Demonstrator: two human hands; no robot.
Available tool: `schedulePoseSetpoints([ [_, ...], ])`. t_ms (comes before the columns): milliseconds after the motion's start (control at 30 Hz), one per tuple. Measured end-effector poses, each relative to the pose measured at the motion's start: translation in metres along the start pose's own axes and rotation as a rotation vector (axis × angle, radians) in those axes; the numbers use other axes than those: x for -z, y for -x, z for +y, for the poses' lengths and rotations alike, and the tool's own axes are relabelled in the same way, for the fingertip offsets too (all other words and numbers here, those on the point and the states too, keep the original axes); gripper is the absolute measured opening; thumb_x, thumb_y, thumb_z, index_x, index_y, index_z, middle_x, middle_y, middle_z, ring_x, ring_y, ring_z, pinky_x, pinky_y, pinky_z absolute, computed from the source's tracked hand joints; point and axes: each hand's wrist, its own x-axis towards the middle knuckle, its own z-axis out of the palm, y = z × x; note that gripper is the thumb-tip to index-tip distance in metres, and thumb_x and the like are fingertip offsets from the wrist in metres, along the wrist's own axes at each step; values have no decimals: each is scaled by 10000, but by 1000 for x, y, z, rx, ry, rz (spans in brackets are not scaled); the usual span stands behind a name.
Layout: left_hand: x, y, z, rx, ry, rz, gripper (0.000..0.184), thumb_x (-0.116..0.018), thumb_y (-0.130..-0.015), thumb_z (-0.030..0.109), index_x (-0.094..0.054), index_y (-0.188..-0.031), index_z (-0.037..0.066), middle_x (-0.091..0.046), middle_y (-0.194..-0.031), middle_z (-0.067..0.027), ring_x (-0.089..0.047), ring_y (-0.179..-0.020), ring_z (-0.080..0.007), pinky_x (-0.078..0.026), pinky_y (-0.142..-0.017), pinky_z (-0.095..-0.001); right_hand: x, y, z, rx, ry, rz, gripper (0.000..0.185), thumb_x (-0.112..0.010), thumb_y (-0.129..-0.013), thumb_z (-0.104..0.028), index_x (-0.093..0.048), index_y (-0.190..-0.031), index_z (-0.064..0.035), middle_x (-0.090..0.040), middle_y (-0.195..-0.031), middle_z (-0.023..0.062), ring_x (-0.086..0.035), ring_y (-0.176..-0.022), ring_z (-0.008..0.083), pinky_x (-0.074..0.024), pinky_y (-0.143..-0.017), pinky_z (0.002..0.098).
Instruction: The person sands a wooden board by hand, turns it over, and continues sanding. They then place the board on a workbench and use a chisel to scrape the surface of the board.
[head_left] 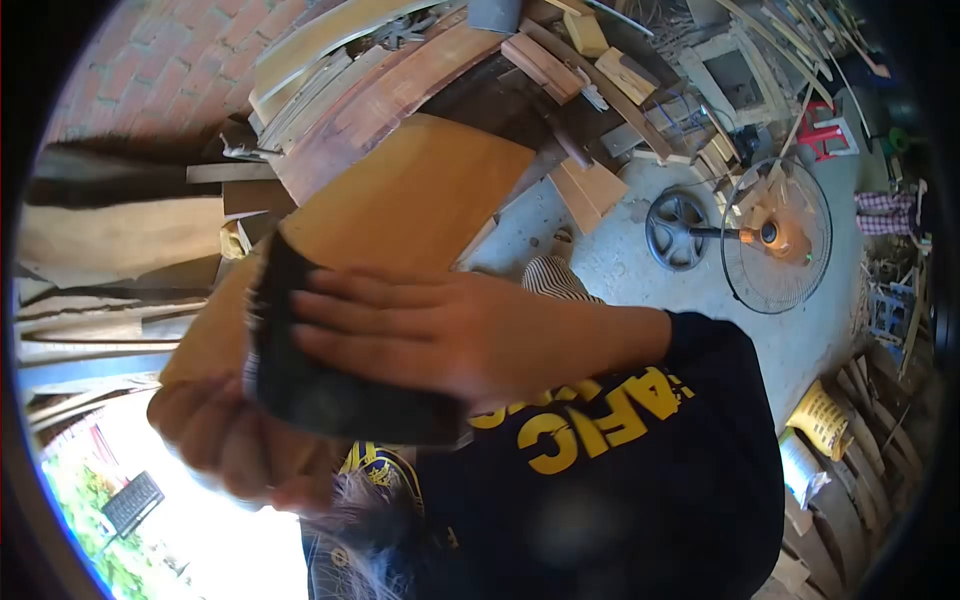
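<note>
A dark, flexible-looking sheet [350, 400] with a ragged left edge lies over a long orange-brown wooden board [420, 190]. My right hand [420, 325] rests flat across the sheet, fingers stretched out and side by side, slightly blurred. At the lower left, my left hand [225, 440] has its fingers curled at the sheet's lower left edge, close to the board's end. Motion blur and the sheet hide part of its grip. A navy sleeve with yellow letters covers the upper right arm.
A standing fan [775, 235] with a round black base is on the grey floor [640, 290]. Stacked planks [120, 240] line the left side. Wood offcuts [590, 190], a red stool [825, 135] and a yellow sack [820, 418] lie further right. Another person [885, 213] shows at the far right.
</note>
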Motion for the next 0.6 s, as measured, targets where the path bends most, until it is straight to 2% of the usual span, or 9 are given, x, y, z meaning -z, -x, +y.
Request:
schedulePoseSetpoints([
  [33, -4, -6, -1, 26, 4, -12, 595, -273, -916, 523, -498, -692, 19, -515, -603, -115, -489, -539, -205, -397, -502, -316, -5, -17, -7, 101, 109, 54, 828, -643, -721, -427, -373, -1344, 47, -441, -1319, 264, -426, -1256, 383, -348, -1051, 430],
  [67, -9, -13, -3, 51, 6, -24, 599, -263, -916, 525, -498, -690, 22, -514, -606, -114, -488, -540, -207, -397, -504, -318, -11, -25, -7, 97, 114, 74, 828, -643, -721, -427, -373, -1344, 47, -441, -1319, 264, -426, -1256, 383, -348, -1051, 430],
  [133, -19, -28, -7, 100, 7, -55, 607, -243, -915, 529, -498, -687, 26, -513, -610, -114, -485, -543, -209, -396, -509, -322, -14, -34, -6, 117, 239, 300, 818, -639, -708, -484, -432, -1289, 54, -476, -1265, 284, -491, -1184, 397, -386, -1018, 436],
  [267, -44, -54, -18, 207, -22, -72, 625, -204, -914, 536, -497, -681, 36, -512, -618, -113, -478, -548, -214, -393, -518, -329, 13, -33, -3, 171, 165, 415, 749, -636, -744, -472, -473, -1235, 69, -505, -1237, 273, -527, -1144, 392, -420, -986, 435],
  [433, -98, -71, -39, 355, -24, 85, 649, -155, -913, 546, -496, -674, 48, -510, -628, -111, -471, -554, -221, -391, -530, -339, 45, -44, 10, 186, 251, 499, 625, -635, -803, -381, -489, -1205, 75, -501, -1229, 285, -519, -1148, 404, -424, -981, 432],
  [467, -104, -72, -43, 389, -21, 107, 655, -145, -913, 548, -495, -672, 51, -509, -630, -111, -469, -555, -222, -390, -532, -340, 55, -49, 14, 199, 325, 525, 527, -642, -807, -319, -503, -1125, 77, -478, -1237, 317, -510, -1153, 421, -450, -950, 431],
  [500, -110, -65, -65, 281, 65, 137, 678, -165, -929, 528, -520, -692, 2, -484, -600, -129, -442, -533, -234, -379, -515, -346, 65, -52, 15, 204, 352, 516, 527, -642, -807, -319, -503, -1125, 77, -478, -1237, 317, -510, -1153, 421, -450, -950, 431],
  [567, -129, -92, -66, 293, -54, 41, 669, -209, -946, 504, -509, -682, -33, -465, -574, -121, -431, -519, -234, -349, -491, -341, 84, -59, 14, 185, 370, 511, 429, -649, -802, -245, -486, -1033, 78, -443, -1245, 357, -498, -1154, 443, -481, -905, 428],
  [600, -138, -97, -70, 288, -47, 65, 653, -228, -949, 481, -495, -663, -41, -456, -565, -118, -428, -515, -232, -333, -483, -337, 89, -64, 18, 202, 325, 530, 396, -705, -690, -130, -469, -934, 73, -423, -1199, 435, -502, -1130, 479, -446, -946, 463],
])
